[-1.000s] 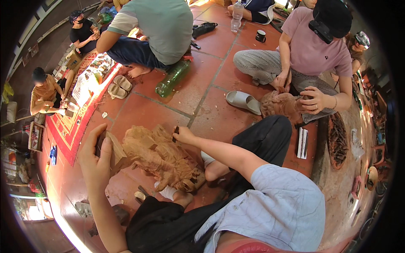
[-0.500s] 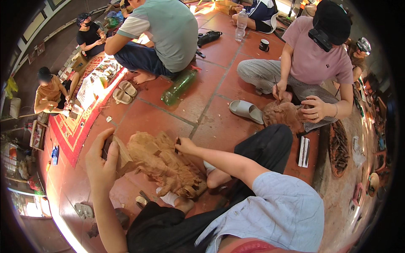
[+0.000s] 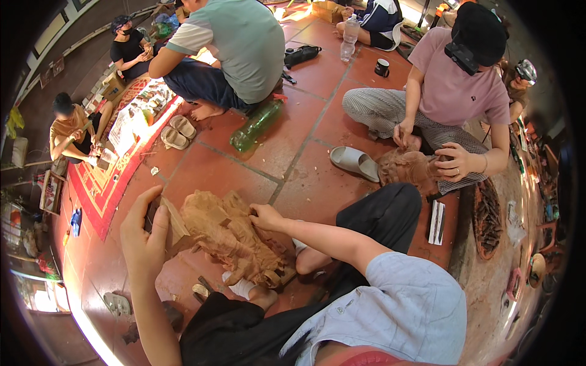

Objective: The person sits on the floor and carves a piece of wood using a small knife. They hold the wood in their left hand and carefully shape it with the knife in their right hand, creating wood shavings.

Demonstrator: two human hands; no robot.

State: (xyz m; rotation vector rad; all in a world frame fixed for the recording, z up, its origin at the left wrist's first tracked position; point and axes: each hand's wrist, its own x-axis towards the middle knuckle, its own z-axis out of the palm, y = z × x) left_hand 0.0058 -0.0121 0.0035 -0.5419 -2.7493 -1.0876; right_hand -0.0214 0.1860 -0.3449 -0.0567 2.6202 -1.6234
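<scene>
A light-brown wood carving [image 3: 229,235] with deep, rough relief lies tilted across my lap area, above the tiled floor. My left hand [image 3: 146,229] grips its flat-cut end, with the thumb on the near side and the fingers round the far side. Against the right side of the carving, my right hand [image 3: 265,218] is closed with its fingers bent in. Whatever it holds is hidden by the fingers. Beside my foot lie a small pale wood piece [image 3: 201,290] and a dark stick-like tool.
At right a seated person [image 3: 458,91] works on another brown carving [image 3: 410,168]. A grey slipper [image 3: 354,162] lies close by, and a basket of tools [image 3: 488,213] stands at far right. Ahead are a green bottle [image 3: 256,127], beige sandals [image 3: 178,132] and a red mat [image 3: 97,195].
My right hand has shifted slightly left over the carving, and the dark piece that showed at its fingers is now out of sight. My left hand keeps its grip.
</scene>
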